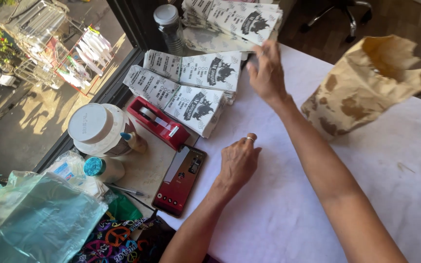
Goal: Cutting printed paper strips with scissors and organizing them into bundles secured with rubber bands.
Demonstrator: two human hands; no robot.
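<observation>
Two bare hands over a white paper-covered table, one reaching for printed bags.

The right hand stretches forward with its fingers spread and loosely extended, gripping nothing; its fingertips touch or hover at the edge of the stacks of white printed paper bags, which lie just beyond and to the left of them, though contact cannot be told for sure. The left hand rests palm-down on the white paper sheet, fingers loosely curled, a ring on one, empty. Just left of its knuckles lies a red phone, then a red tape dispenser. A stained brown paper bag stands open, right of the right wrist.
</observation>
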